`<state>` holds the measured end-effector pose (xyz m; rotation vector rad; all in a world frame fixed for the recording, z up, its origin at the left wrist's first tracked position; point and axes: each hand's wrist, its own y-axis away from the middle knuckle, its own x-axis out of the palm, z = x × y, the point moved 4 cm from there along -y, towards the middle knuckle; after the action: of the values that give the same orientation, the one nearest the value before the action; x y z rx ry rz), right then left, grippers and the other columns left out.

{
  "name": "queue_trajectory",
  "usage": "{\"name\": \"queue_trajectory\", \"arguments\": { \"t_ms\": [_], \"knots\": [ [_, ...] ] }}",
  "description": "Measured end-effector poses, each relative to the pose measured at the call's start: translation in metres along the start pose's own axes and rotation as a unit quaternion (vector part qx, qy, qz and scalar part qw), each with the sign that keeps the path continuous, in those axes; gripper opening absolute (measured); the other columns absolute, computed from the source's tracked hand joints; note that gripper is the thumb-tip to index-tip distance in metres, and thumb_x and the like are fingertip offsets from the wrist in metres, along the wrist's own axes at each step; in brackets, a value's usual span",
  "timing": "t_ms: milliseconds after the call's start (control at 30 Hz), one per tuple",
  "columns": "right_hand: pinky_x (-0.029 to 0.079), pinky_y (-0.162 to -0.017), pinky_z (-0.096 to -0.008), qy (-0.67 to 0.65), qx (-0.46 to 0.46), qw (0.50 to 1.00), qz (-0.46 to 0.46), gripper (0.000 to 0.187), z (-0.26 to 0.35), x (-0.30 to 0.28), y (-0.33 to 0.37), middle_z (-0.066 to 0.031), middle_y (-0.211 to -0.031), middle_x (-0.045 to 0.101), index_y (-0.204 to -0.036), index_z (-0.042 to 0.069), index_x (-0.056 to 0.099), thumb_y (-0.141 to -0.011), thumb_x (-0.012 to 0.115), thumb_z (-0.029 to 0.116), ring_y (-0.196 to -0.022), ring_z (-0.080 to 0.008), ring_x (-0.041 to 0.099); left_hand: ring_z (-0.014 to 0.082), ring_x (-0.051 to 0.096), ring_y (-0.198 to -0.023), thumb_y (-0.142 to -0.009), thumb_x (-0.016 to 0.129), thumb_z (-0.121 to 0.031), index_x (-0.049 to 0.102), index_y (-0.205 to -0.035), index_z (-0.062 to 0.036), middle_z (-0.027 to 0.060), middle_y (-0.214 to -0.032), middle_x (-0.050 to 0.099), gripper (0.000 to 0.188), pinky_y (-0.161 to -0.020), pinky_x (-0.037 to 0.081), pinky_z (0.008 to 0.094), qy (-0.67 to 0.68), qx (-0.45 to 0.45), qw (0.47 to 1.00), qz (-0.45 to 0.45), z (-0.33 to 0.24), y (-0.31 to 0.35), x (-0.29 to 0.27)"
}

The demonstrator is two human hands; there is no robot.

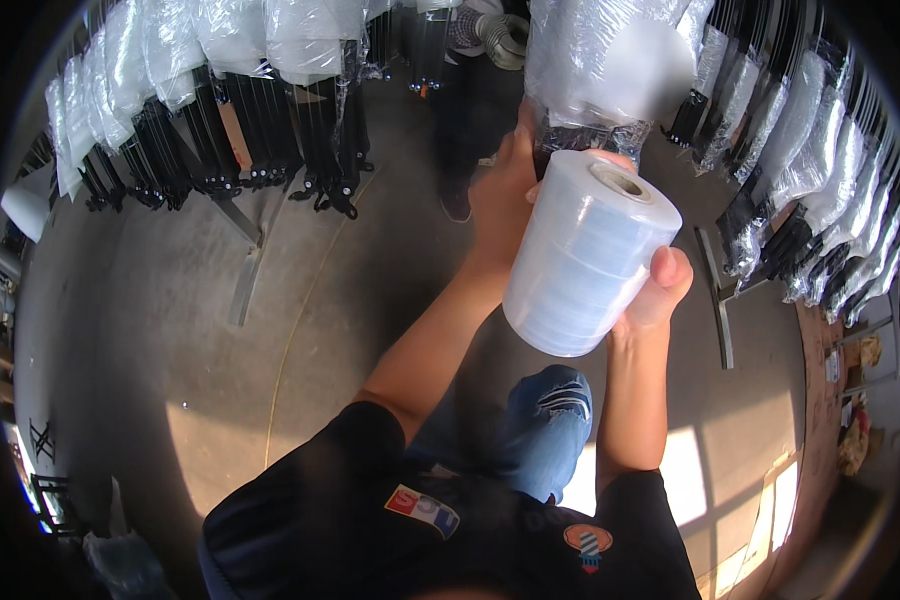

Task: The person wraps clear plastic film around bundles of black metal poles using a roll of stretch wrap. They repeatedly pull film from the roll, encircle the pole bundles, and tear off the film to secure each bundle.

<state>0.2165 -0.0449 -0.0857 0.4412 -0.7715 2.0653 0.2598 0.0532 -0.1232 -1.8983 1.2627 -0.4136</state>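
Stretch-film roll [592, 252] sits high in front of my chest, my right hand [656, 292] curled around its side and my left hand [502, 185] pressing the wrapped bundle [595, 75], so I judge the slick roll could slip down to the concrete floor [300, 330].

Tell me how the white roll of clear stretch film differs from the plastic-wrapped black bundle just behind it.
The white roll of stretch film is a compact cylinder held in the right hand; the plastic-wrapped black bundle is tall and stands on the floor, steadied by the left hand. The roll looks smooth and evenly wound; the bundle's wrap is crinkled, with dark parts showing through. Both carry translucent plastic film.
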Motion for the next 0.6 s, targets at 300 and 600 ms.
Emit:
{"name": "queue_trajectory", "arguments": {
  "t_ms": [300, 600],
  "knots": [
    [0.042, -0.073, -0.0281, 0.099, 0.080, 0.918, 0.377, 0.077, -0.051, 0.157, 0.004, -0.0138, -0.090, 0.053, -0.102, 0.000, 0.043, -0.039, 0.079, 0.026, -0.085, -0.0208, 0.054, 0.0322, 0.060, -0.082, -0.075, 0.063, -0.037, 0.048, -0.109, -0.0008, 0.0161, -0.087, 0.062, 0.052, -0.072, 0.045, 0.0347, 0.014, -0.031, 0.999, 0.003, -0.016, -0.022, 0.004],
    [0.040, -0.082, -0.0291, -0.090, 0.008, 0.987, 0.135, 0.085, -0.015, 0.079, -0.004, -0.0144, -0.100, 0.051, -0.115, -0.003, 0.035, -0.045, 0.073, 0.029, -0.093, -0.0212, 0.052, 0.0209, 0.061, -0.078, -0.066, 0.060, -0.060, 0.047, -0.111, 0.0028, 0.0140, -0.087, 0.062, 0.079, -0.068, 0.047, 0.0295, 0.246, 0.097, 0.953, 0.148, 0.040, -0.048, 0.040]
  ]
}}
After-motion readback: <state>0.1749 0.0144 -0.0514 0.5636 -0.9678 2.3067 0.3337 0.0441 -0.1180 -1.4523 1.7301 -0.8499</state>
